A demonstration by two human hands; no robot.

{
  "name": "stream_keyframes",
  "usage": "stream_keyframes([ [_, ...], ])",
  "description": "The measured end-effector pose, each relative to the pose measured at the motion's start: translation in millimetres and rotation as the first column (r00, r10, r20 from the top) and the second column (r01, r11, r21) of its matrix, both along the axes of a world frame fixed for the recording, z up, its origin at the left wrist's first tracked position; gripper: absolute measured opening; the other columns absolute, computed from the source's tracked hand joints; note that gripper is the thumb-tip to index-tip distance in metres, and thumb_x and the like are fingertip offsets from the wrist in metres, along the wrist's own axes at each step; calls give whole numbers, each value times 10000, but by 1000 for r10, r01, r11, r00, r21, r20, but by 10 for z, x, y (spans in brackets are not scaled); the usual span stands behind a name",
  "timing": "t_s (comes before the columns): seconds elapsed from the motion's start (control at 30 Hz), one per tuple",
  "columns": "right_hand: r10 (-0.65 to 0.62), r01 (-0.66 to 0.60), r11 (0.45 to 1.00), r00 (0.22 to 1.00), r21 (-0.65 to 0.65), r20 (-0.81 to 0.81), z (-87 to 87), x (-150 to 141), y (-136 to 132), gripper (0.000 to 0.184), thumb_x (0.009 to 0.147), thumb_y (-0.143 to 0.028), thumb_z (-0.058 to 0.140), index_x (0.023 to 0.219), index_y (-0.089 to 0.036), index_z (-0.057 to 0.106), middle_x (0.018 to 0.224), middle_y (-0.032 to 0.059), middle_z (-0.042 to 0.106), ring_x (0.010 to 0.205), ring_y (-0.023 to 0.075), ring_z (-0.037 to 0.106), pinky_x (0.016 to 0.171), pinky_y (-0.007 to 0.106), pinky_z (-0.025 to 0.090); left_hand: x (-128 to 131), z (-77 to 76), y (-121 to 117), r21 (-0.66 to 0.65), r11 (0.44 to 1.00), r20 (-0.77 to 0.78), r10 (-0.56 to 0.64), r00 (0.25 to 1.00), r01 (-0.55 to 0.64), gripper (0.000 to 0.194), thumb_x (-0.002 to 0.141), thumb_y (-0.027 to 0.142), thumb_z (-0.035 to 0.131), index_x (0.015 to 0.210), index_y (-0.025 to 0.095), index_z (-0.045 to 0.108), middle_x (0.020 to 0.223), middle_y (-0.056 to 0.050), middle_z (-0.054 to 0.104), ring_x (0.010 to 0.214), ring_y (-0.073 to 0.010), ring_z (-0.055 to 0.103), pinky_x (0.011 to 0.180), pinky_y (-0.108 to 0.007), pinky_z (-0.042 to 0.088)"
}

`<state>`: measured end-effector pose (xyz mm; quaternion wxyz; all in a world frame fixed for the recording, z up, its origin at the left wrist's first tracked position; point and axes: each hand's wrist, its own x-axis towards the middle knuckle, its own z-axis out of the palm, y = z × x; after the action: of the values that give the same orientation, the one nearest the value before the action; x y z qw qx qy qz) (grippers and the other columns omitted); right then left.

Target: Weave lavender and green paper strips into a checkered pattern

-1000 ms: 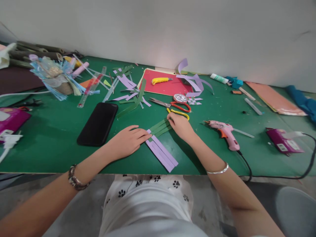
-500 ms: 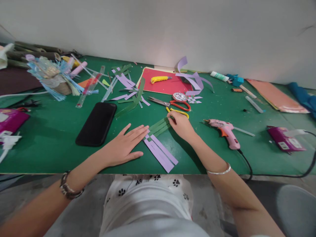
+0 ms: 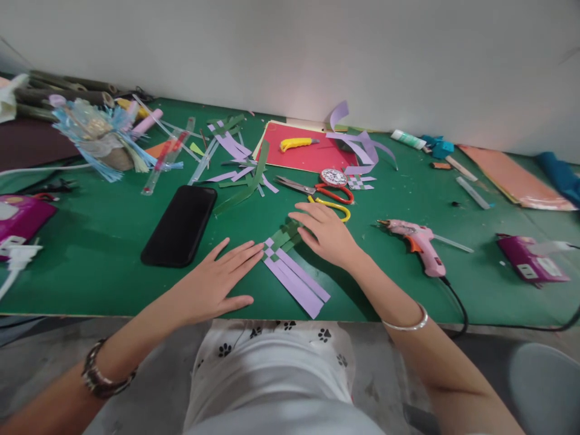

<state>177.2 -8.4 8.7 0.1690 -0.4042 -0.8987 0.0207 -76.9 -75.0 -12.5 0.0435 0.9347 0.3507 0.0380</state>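
Observation:
A woven piece of purple and green paper strips point(image 3: 299, 278) lies flat near the table's front edge. Its purple tails point toward me and its green tails reach up to the right. My left hand point(image 3: 222, 275) rests palm down with fingers spread, its fingertips at the left edge of the checkered weave. Over the ends of the green strips point(image 3: 286, 234) is my right hand point(image 3: 328, 232), fingers bent and apart, gripping nothing that I can see. Just beyond it lie scissors point(image 3: 333, 208) with red and yellow handles.
A black phone point(image 3: 180, 226) lies left of my left hand. On the right are a pink glue gun point(image 3: 417, 238) and a purple power box point(image 3: 530, 260). Loose strips point(image 3: 244, 172), a ruler point(image 3: 170, 154) and a yellow cutter point(image 3: 296, 144) on red paper point(image 3: 290, 160) lie farther back.
My right hand has loosened its pinch on the green strips and spread its fingers, shifting slightly left. My left hand has slid a little left and toward me.

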Motion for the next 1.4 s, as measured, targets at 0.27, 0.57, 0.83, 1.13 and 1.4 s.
stream_keyframes([
  [0.27, 187, -172, 979, 970, -108, 154, 11, -26, -116, 399, 908, -333, 327, 1271, -242, 465, 1349, 36, 462, 1285, 184, 338, 1068, 449, 218, 52, 34, -67, 35, 998, -18, 45, 999, -44, 636, 851, 582, 360, 1322, 159, 409, 1291, -106, 494, 1189, -234, 423, 1067, -389, 201],
  [0.57, 322, -273, 938, 913, -212, 252, -8, -69, -299, 532, 879, -503, 333, 1342, -242, 363, 1437, 58, 320, 1340, 241, 220, 1055, 555, 104, 48, -7, -122, 62, 996, -5, 65, 998, -65, 685, 839, 633, 299, 1317, 157, 419, 1326, -110, 462, 1220, -246, 392, 1071, -405, 164],
  [0.83, 256, -206, 954, 937, -218, 237, -13, -43, -278, 541, 869, -520, 342, 1315, -221, 408, 1409, 86, 370, 1319, 253, 262, 1045, 557, 84, 59, 17, -141, 26, 996, -11, 87, 996, -87, 675, 820, 606, 380, 1335, 170, 389, 1338, -101, 454, 1218, -251, 401, 1065, -417, 184],
  [1.13, 226, -196, 971, 937, -133, 267, -35, -59, -323, 568, 873, -540, 303, 1332, -215, 383, 1425, 95, 339, 1321, 261, 250, 1042, 550, 82, 88, 44, -114, -18, 998, -34, 60, 998, -61, 749, 811, 658, 320, 1345, 135, 370, 1374, -109, 411, 1261, -243, 360, 1086, -411, 129],
  [1.4, 177, -142, 981, 934, -132, 309, -66, -15, -292, 586, 859, -576, 293, 1345, -254, 361, 1460, 72, 271, 1334, 271, 206, 1038, 548, 104, 88, 36, -102, -47, 998, -52, 38, 998, -41, 839, 793, 712, 247, 1364, 101, 319, 1414, -120, 338, 1291, -235, 321, 1094, -410, 49],
])
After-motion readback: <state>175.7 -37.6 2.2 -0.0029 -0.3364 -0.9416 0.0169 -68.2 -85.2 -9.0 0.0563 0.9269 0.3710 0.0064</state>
